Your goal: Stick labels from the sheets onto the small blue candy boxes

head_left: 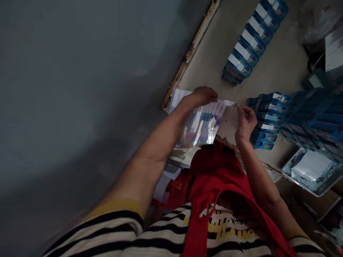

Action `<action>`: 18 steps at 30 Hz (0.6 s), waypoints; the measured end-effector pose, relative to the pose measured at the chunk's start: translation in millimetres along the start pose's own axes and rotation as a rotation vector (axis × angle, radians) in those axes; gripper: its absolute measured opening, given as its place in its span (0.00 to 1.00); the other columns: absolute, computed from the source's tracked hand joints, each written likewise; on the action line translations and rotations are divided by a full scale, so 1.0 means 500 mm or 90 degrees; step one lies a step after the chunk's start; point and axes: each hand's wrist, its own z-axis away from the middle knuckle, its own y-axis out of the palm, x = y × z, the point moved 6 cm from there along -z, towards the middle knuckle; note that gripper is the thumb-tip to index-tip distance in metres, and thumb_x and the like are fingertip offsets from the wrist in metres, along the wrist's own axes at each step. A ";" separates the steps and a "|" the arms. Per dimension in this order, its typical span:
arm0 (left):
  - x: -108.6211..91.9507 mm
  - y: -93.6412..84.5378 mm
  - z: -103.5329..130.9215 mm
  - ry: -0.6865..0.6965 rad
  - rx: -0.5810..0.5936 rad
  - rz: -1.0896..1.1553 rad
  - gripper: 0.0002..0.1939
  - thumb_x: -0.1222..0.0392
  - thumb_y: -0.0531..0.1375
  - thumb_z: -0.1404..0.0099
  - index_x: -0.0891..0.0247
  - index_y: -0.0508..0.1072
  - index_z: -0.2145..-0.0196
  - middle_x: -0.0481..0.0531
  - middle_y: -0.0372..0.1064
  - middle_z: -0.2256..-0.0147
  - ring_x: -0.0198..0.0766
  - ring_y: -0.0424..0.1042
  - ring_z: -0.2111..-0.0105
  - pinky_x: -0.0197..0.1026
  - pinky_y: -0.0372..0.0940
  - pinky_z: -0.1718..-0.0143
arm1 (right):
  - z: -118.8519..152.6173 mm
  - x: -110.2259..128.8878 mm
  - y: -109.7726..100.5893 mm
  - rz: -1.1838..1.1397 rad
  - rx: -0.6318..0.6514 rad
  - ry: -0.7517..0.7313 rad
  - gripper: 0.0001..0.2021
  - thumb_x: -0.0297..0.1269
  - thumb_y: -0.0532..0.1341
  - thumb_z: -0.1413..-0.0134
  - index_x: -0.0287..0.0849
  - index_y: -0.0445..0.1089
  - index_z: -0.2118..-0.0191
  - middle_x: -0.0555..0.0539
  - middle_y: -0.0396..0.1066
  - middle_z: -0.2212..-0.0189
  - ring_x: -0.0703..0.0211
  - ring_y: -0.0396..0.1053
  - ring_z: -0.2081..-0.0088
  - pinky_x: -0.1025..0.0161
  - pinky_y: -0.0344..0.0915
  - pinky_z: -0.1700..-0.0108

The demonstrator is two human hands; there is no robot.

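Observation:
A shiny printed sheet (202,125), glossy and partly reflective, lies at the table's near left corner and hangs over the edge. My left hand (205,95) rests on its upper edge with the fingers bent over it. At the right end of the sheet, my right hand (245,119) pinches a small whitish strip (230,103) between thumb and finger. Just right of my right hand stands a stack of blue packs (270,116) with white labels. Farther up, a long row of similar blue packs (248,46) runs diagonally across the table (211,67).
A grey wall (80,71) fills the left side. More blue packs (318,114) are piled at the right. Below them a metal tray (324,187) holds white labels. Clear plastic (321,21) lies at the top right. Papers (170,171) sit below the table edge.

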 end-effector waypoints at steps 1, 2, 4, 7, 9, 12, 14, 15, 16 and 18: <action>0.000 -0.010 -0.005 -0.007 -0.031 -0.008 0.06 0.56 0.71 0.39 0.60 0.81 0.68 0.55 0.76 0.66 0.53 0.75 0.52 0.49 0.61 0.48 | -0.001 -0.007 0.002 -0.014 0.009 0.041 0.19 0.55 0.71 0.53 0.44 0.71 0.66 0.54 0.65 0.72 0.63 0.63 0.68 0.63 0.63 0.62; -0.004 -0.021 -0.005 -0.010 -0.063 -0.002 0.09 0.53 0.71 0.38 0.60 0.81 0.66 0.57 0.77 0.64 0.55 0.73 0.49 0.51 0.60 0.44 | 0.001 -0.011 0.002 -0.025 0.023 0.081 0.20 0.54 0.72 0.56 0.44 0.72 0.66 0.54 0.66 0.72 0.63 0.62 0.68 0.63 0.63 0.63; -0.025 -0.051 0.015 -0.009 -0.163 0.065 0.15 0.47 0.71 0.37 0.61 0.80 0.61 0.60 0.77 0.58 0.55 0.71 0.45 0.54 0.59 0.41 | 0.016 -0.008 -0.007 -0.036 0.046 0.150 0.20 0.53 0.74 0.60 0.44 0.72 0.67 0.54 0.68 0.72 0.63 0.63 0.69 0.64 0.62 0.64; -0.068 -0.068 0.089 -0.042 -0.268 0.287 0.24 0.35 0.68 0.36 0.61 0.80 0.58 0.60 0.77 0.56 0.51 0.73 0.49 0.50 0.65 0.45 | 0.046 0.020 -0.033 -0.020 0.070 0.205 0.21 0.53 0.75 0.61 0.43 0.74 0.66 0.53 0.71 0.71 0.63 0.64 0.69 0.65 0.61 0.65; -0.100 -0.042 0.145 -0.094 -0.229 0.471 0.29 0.30 0.65 0.37 0.61 0.79 0.56 0.59 0.78 0.57 0.46 0.75 0.56 0.46 0.68 0.52 | 0.064 0.044 -0.052 -0.004 0.087 0.221 0.21 0.53 0.75 0.61 0.43 0.75 0.66 0.54 0.70 0.73 0.64 0.61 0.70 0.66 0.59 0.67; -0.156 0.028 0.208 -0.146 -0.075 0.690 0.35 0.31 0.70 0.45 0.61 0.78 0.51 0.58 0.80 0.56 0.41 0.76 0.61 0.43 0.69 0.57 | 0.083 0.078 -0.078 0.014 0.122 0.226 0.21 0.53 0.76 0.59 0.43 0.75 0.67 0.55 0.67 0.75 0.66 0.57 0.73 0.66 0.55 0.70; -0.188 0.064 0.231 -0.152 -0.002 0.731 0.33 0.37 0.74 0.51 0.62 0.80 0.54 0.57 0.80 0.58 0.40 0.76 0.63 0.42 0.69 0.58 | 0.093 0.093 -0.096 0.026 0.146 0.226 0.20 0.53 0.76 0.58 0.43 0.75 0.68 0.55 0.67 0.75 0.67 0.55 0.74 0.66 0.55 0.71; -0.199 0.076 0.238 -0.154 0.007 0.722 0.29 0.39 0.75 0.52 0.63 0.81 0.59 0.56 0.80 0.62 0.39 0.75 0.65 0.41 0.69 0.60 | 0.098 0.099 -0.107 0.030 0.155 0.230 0.20 0.53 0.76 0.59 0.43 0.75 0.68 0.55 0.67 0.75 0.67 0.55 0.75 0.66 0.56 0.72; -0.210 0.084 0.244 -0.155 0.001 0.706 0.25 0.41 0.76 0.52 0.63 0.81 0.64 0.54 0.79 0.66 0.38 0.73 0.67 0.40 0.67 0.62 | 0.104 0.103 -0.119 0.033 0.161 0.236 0.20 0.53 0.76 0.59 0.43 0.75 0.68 0.54 0.67 0.76 0.66 0.56 0.75 0.66 0.57 0.72; -0.232 0.093 0.254 -0.159 -0.027 0.675 0.20 0.44 0.75 0.51 0.63 0.79 0.72 0.50 0.74 0.74 0.35 0.68 0.73 0.38 0.64 0.67 | 0.113 0.106 -0.150 0.033 0.161 0.256 0.20 0.53 0.76 0.59 0.43 0.76 0.69 0.53 0.69 0.76 0.64 0.60 0.75 0.65 0.61 0.72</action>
